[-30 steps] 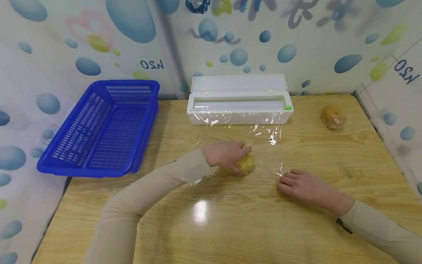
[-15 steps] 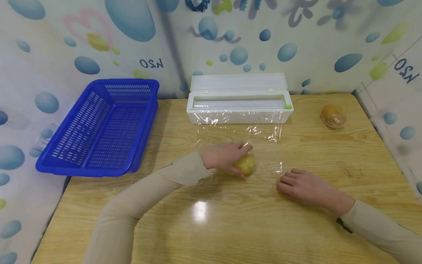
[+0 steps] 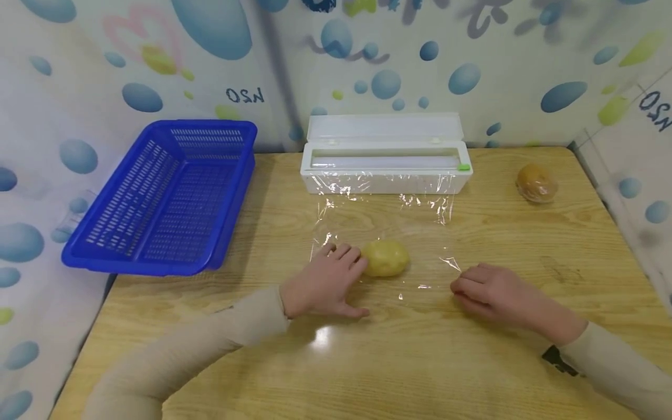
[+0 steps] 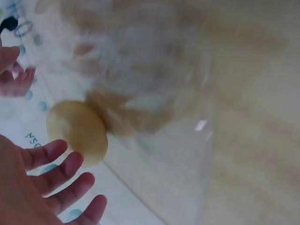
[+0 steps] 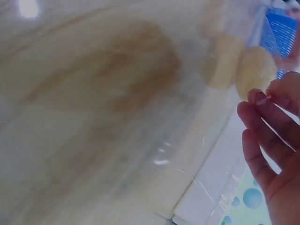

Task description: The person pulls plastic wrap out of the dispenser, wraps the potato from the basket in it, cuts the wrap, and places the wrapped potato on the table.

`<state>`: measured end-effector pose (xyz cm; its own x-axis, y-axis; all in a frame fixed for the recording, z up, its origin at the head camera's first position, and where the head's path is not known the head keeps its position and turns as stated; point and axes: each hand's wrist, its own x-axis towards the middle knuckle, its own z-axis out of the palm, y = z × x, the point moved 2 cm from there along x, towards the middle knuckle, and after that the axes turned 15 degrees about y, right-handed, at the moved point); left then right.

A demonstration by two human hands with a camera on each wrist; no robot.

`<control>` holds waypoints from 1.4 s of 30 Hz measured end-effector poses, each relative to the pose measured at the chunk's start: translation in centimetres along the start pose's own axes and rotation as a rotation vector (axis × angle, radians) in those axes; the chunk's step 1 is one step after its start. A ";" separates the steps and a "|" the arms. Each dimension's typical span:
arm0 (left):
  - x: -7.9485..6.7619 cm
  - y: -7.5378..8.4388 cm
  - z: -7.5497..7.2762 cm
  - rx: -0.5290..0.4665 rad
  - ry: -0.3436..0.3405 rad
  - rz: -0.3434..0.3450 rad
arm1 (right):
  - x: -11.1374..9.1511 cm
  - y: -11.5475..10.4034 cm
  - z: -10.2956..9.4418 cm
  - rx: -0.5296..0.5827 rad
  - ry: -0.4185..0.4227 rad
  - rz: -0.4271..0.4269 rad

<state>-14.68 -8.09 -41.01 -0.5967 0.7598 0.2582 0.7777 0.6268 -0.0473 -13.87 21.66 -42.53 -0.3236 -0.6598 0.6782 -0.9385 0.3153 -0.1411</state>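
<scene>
A yellow potato [image 3: 387, 258] lies on a sheet of clear cling film [image 3: 427, 233] spread over the table. The film runs out from a white dispenser box [image 3: 387, 184] with its lid raised. My left hand [image 3: 328, 283] is beside the potato's left end, fingers spread and holding nothing. In the left wrist view, those fingers [image 4: 70, 171] appear in front of the potato's edge; whether they touch it I cannot tell. At the film's near right corner, my right hand [image 3: 499, 297] pinches the film between thumb and forefinger, as the right wrist view shows.
A blue plastic basket [image 3: 215, 265] stands at the left. A round orange-brown item [image 3: 536, 184], apparently film-wrapped, sits at the table's back right. A patterned wall [image 3: 294, 64] rises behind the table [image 3: 420, 373]. A green slider [image 3: 463, 168] is on the dispenser's right end.
My left hand has let go of the potato and drawn back left and toward me, leaving the potato in plain view. My right hand stays at the film's corner.
</scene>
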 end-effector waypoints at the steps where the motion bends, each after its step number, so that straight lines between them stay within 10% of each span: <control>1: -0.5 0.3 0.1 0.006 0.007 -0.006 | 0.2 0.0 -0.2 0.016 0.011 0.012; 11: -3.7 1.1 1.5 0.034 0.021 -0.056 | 1.0 0.7 -1.8 0.080 -0.004 0.191; 20: -5.6 -0.3 0.2 0.074 0.129 -0.099 | 1.0 1.0 -2.4 0.064 -0.028 0.268; 27: -7.3 -1.4 -1.0 0.115 0.074 -0.135 | 0.7 1.0 -2.4 0.111 -0.021 0.292; 42: -7.9 -4.2 -2.1 -0.312 0.244 -0.299 | 0.4 1.7 -1.8 0.301 -0.031 0.419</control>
<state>-12.84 -17.07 -40.81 -0.7680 0.4685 0.4367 0.6240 0.7010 0.3452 -15.39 23.16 -41.21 -0.6786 -0.5399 0.4981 -0.7190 0.3496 -0.6007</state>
